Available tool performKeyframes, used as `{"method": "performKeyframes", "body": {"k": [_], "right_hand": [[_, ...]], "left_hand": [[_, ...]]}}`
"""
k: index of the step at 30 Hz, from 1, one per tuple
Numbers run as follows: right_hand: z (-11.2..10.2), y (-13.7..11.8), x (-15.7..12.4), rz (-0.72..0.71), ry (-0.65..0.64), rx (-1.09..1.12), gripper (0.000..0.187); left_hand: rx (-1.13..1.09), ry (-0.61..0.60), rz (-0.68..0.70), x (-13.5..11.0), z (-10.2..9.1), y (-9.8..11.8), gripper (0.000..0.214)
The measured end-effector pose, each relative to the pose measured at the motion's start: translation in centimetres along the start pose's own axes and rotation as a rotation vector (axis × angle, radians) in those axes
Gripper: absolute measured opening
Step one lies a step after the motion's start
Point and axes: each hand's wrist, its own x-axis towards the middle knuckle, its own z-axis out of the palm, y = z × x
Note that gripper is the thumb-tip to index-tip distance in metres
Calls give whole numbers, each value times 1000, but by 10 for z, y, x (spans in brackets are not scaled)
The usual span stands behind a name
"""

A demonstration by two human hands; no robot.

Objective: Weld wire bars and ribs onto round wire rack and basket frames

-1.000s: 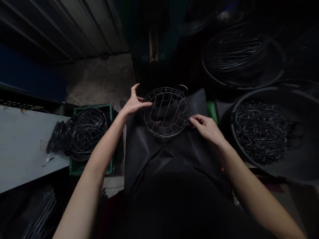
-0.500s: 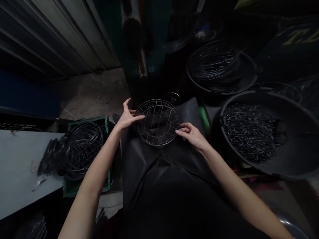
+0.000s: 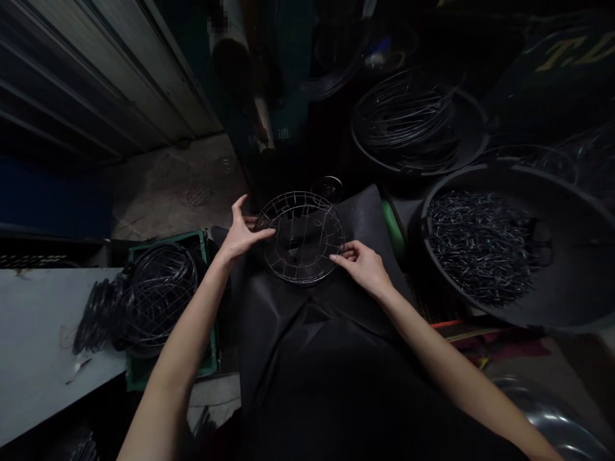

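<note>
"Where's the wire rack [image 3: 300,238]?"
"Over the dark apron [image 3: 278,310]; left hand [image 3: 241,235] pinching its left rim, right hand [image 3: 364,266] pinching its right"
"Good grip?"
"Press evenly, don't bend wires; room to move lies between green crate [image 3: 204,244], left, and black tub [image 3: 576,256], right"

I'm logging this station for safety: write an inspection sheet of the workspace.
Surface: dark, creased cloth below the wire frame.
Job's things: one wire frame, round, with crossing wires.
Clutter: wire rings heaped at green crate; metal pieces in dark tub; wire loops in basin.
Hands: left hand holds wire frame's left side; right hand pinches right side.
Cables: nothing seen.
Surroundings: dim; pale tabletop at left, ribbed wall beyond.
</note>
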Motion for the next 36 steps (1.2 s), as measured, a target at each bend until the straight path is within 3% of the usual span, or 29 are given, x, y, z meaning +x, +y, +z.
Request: {"method": "performKeyframes", "body": {"k": [7, 28, 36], "right_hand": [[3, -5, 9, 7, 102, -74, 32], [8, 4, 9, -68, 142, -49, 41], [6, 1, 3, -90, 172, -173, 43]], "left_hand": [[-45, -7, -17, -13, 2, -12, 116], [211, -60, 146, -13, 0, -24, 111], [100, -58, 167, -14, 0, -32, 117]]}}
